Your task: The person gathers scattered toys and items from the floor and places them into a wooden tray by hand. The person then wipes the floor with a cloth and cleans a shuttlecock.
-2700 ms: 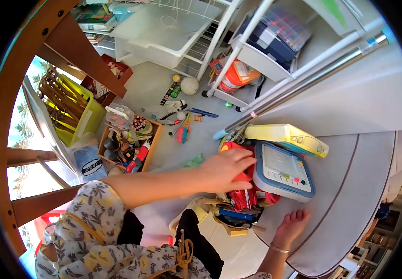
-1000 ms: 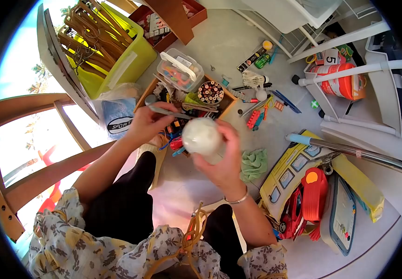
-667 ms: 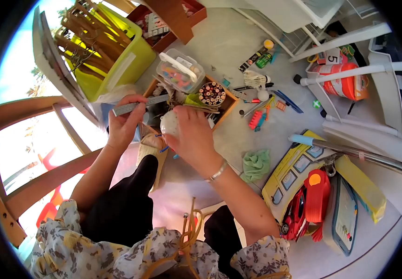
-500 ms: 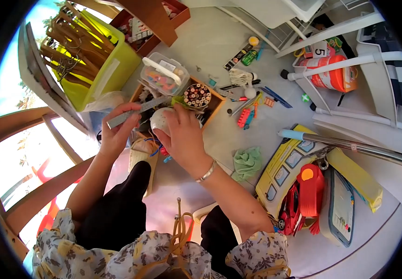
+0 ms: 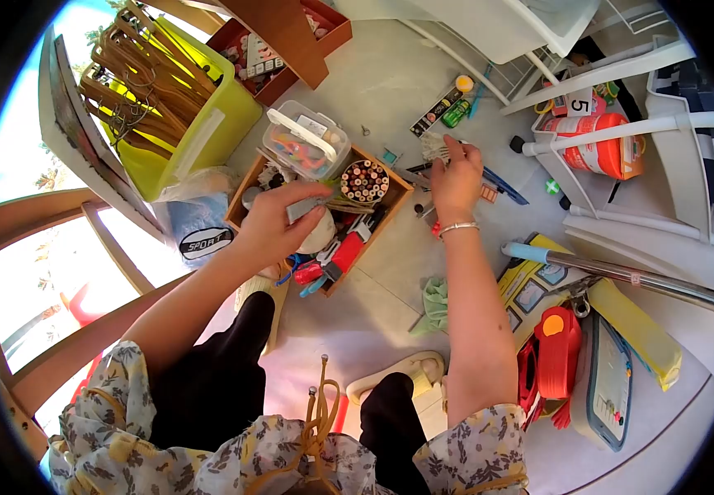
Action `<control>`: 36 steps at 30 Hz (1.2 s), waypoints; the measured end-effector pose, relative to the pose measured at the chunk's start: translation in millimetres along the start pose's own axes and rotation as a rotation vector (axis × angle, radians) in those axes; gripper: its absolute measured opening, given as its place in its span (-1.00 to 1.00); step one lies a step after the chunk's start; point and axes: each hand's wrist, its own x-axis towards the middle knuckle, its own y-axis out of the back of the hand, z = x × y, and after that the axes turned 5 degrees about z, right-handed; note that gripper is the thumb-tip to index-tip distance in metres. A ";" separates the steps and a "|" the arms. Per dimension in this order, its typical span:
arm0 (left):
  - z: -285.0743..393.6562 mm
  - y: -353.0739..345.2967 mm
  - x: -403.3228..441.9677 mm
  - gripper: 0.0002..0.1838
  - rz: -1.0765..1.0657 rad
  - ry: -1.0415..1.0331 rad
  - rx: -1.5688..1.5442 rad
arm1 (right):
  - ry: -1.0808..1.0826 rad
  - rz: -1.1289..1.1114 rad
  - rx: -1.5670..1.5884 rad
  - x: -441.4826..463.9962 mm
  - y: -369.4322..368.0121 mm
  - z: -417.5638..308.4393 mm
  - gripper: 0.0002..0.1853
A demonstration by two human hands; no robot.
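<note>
My left hand (image 5: pixel 278 223) is closed on a long grey bar (image 5: pixel 306 207), seen nearly end-on above the wooden box (image 5: pixel 398 198). Beneath those fingers, a round whitish object (image 5: pixel 317 237) sits in the box, partly hidden. My right hand (image 5: pixel 457 186) reaches down to the floor beyond the box, fingers curled over one end of a white shuttlecock (image 5: pixel 434 147); its feathers show to the left of them. Within the box are a round holder of coloured pencils (image 5: pixel 364 181), a clear lidded container (image 5: pixel 307 140) with colourful pieces and a red-and-black item (image 5: pixel 347 250).
A green tub of wooden hangers (image 5: pixel 229 111) stands back left. Small items, including a green toy car (image 5: pixel 457 113), lie beyond my right hand. A white rack (image 5: pixel 588 136) is at right. A yellow bus-shaped item (image 5: pixel 522 289) and red toy (image 5: pixel 556 351) lie lower right.
My right hand has left the round whitish object and moved right to the shuttlecock. My left hand has shifted right over the box, turning the grey bar nearly end-on.
</note>
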 end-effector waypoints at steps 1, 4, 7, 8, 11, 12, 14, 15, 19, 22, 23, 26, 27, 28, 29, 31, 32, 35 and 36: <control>-1.8 -3.2 2.8 -0.69 -0.030 0.057 0.030 | 0.000 -0.004 0.001 3.5 0.2 3.8 -0.65; -1.9 -9.0 4.5 -0.64 -0.020 0.051 0.158 | -0.093 -0.020 -0.005 2.9 -0.3 10.2 -0.73; 3.0 -11.2 -4.2 -0.58 0.068 0.014 0.185 | -0.023 0.221 0.175 -7.8 11.2 7.7 -0.80; 5.8 -10.4 -7.1 -0.58 0.067 0.014 0.180 | -0.106 0.242 0.243 -14.6 19.0 0.2 -0.84; 10.6 -6.5 -12.8 -0.59 0.098 0.006 0.117 | -0.331 0.222 0.536 -38.1 31.0 -11.7 -0.90; 5.8 -8.3 -13.4 -0.63 0.141 0.033 0.055 | -0.474 0.180 0.768 -45.1 33.6 -15.2 -0.91; 6.2 -11.0 -9.3 -0.73 0.202 0.088 -0.031 | -0.598 0.099 0.915 -55.9 42.9 -26.5 -0.91; 4.5 -12.0 -7.3 -0.73 0.203 0.088 -0.034 | -0.722 0.015 1.063 -60.1 47.5 -29.3 -0.91; 5.1 -11.5 -6.6 -0.75 0.259 0.031 -0.028 | -0.847 -0.162 1.211 -70.1 60.9 -39.1 -0.85; 16.6 -7.8 -14.2 -0.73 0.221 0.001 0.032 | -0.761 -0.155 1.149 -72.6 70.6 -51.1 -0.93; 20.0 -6.9 -17.3 -0.72 0.169 -0.021 0.058 | -0.761 -0.156 1.149 -75.7 72.5 -53.7 -0.93; 29.0 -9.1 -18.2 -0.63 0.062 -0.245 0.098 | -0.637 -0.106 1.082 -91.2 81.4 -65.3 -0.95; 34.5 -11.8 -16.3 -0.63 0.062 -0.254 0.090 | -0.567 -0.127 1.101 -99.2 86.5 -72.2 -0.95; 40.8 -15.6 -13.9 -0.58 0.060 -0.314 0.101 | -0.495 -0.146 1.116 -105.6 92.9 -76.9 -0.94; 45.4 -19.3 -12.3 -0.54 0.062 -0.374 0.111 | -0.381 -0.237 1.009 -108.9 101.1 -79.2 -0.89; 39.4 -17.3 -15.5 -0.50 0.019 -0.372 0.121 | -0.180 -0.459 1.146 -101.5 107.9 -79.8 -0.89; 31.2 -15.4 -19.6 -0.50 -0.138 -0.285 0.157 | -0.170 -0.451 1.136 -93.3 106.4 -76.3 -0.89; 26.9 -11.8 -25.5 -0.57 -0.307 -0.186 0.162 | -0.246 -0.266 0.905 -47.0 73.7 -59.0 -0.75; 24.1 -9.7 -27.3 -0.59 -0.330 -0.198 0.128 | -0.210 -0.125 0.709 -26.8 53.8 -52.1 -0.69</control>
